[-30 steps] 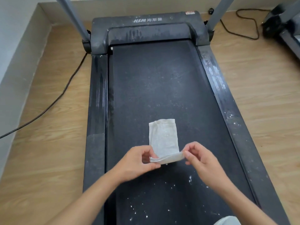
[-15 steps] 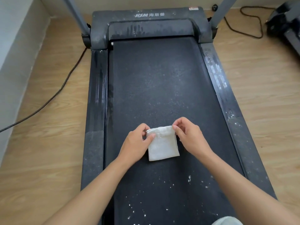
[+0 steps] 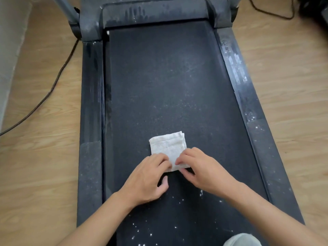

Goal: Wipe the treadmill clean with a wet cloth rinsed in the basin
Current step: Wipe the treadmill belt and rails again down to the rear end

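A black treadmill [image 3: 159, 82] runs away from me, its belt dusty and dotted with white specks near me. On the belt lies a white cloth [image 3: 167, 146], folded into a small square. My left hand [image 3: 147, 180] has its fingers curled over the cloth's near left corner. My right hand [image 3: 202, 167] pinches the near right edge, fingers on top and thumb below. No basin is in view.
Side rails [image 3: 246, 96] carry white smears. A black cable [image 3: 53, 86] crosses the wooden floor on the left by a wall [image 3: 8, 50]. Another cable and a dark machine [image 3: 316, 11] sit at top right. A grey rounded shape [image 3: 241, 240] is at the bottom edge.
Both hands lifted the cloth's near end and folded it over to the far end, making a square. They then came back to its near edge.
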Motion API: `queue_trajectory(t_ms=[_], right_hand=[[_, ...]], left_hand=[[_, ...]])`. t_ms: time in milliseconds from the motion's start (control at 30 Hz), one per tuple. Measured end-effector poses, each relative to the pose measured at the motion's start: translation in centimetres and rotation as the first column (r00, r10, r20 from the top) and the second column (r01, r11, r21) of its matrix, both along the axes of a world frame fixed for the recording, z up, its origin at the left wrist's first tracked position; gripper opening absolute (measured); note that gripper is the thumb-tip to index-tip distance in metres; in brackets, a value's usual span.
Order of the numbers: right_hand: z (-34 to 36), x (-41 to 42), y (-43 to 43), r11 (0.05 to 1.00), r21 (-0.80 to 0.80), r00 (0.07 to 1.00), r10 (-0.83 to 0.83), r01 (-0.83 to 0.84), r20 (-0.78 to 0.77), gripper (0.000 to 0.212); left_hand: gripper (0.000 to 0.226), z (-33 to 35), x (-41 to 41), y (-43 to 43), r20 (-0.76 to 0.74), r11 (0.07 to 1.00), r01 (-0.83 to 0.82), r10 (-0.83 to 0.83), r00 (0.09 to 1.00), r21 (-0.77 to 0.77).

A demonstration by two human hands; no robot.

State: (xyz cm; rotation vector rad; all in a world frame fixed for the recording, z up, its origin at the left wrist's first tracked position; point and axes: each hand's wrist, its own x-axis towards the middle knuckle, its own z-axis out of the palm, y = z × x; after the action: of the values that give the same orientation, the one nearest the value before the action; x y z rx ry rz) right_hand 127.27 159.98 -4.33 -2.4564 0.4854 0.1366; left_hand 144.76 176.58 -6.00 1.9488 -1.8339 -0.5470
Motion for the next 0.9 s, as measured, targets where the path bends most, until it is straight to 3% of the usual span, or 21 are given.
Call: queue_trajectory(t_ms=[100,233,333,433,500,567,667,733,800,900], right_hand=[[-1.5,-0.6,-0.2,0.98,-0.125,0.986,0.163,-0.157,0.039,0.026],[-1.7,1.6,-0.6,0.948,-0.201,0.957,0.271,-0.248,0.099,0.041],[-1.8,3.1,0.4,0.941,-0.214,0.953,0.287,-0.262,0.096,0.048],[-1.9,4.5,0.4,0.962,-0.202,0.952,0.227,-0.186,0.204,0.036],[-1.7,5.5,-0.3,0.981,-0.123,0.937,0.181,-0.15,0.298,0.027],[-0.9,6.4,-0.8,0.989,0.106,0.945,0.067,-0.106,0.32,0.022],[1.6,8.4,0.1,0.838,0.535,0.976,-0.191,0.108,0.103,0.015],[2.6,9.8,1.7,0.75,0.639,0.975,-0.224,0.169,0.005,0.013],[3.1,10.9,3.3,0.716,0.671,0.973,-0.23,0.194,-0.035,0.014],[3.5,11.9,5.1,0.723,0.635,0.959,-0.258,0.271,-0.115,0.015]], left_hand=[[0.027,-0.7,0.2,1.6,0.073,0.999,-0.022,0.024,0.997,-0.035],[0.015,-0.9,-0.3,2.2,0.182,0.977,-0.147,0.174,0.968,-0.151],[0.01,0.2,-0.3,0.8,0.138,0.964,-0.206,0.23,0.963,-0.168],[0.004,2.2,0.6,-0.3,0.008,0.938,-0.322,0.325,0.946,-0.129],[0.003,3.7,1.6,-0.2,-0.13,0.898,-0.434,0.424,0.896,-0.064],[0.003,5.1,2.9,0.5,-0.303,0.839,-0.543,0.524,0.796,0.026],[0.008,6.2,4.7,2.3,-0.46,0.768,-0.634,0.598,0.656,0.095],[0.01,5.8,5.8,3.9,-0.513,0.732,-0.669,0.628,0.585,0.133],[0.013,4.5,6.9,6.0,-0.471,0.696,-0.711,0.661,0.584,0.095],[0.03,1.2,8.2,9.1,-0.079,0.723,-0.679,0.675,0.734,-0.127]])
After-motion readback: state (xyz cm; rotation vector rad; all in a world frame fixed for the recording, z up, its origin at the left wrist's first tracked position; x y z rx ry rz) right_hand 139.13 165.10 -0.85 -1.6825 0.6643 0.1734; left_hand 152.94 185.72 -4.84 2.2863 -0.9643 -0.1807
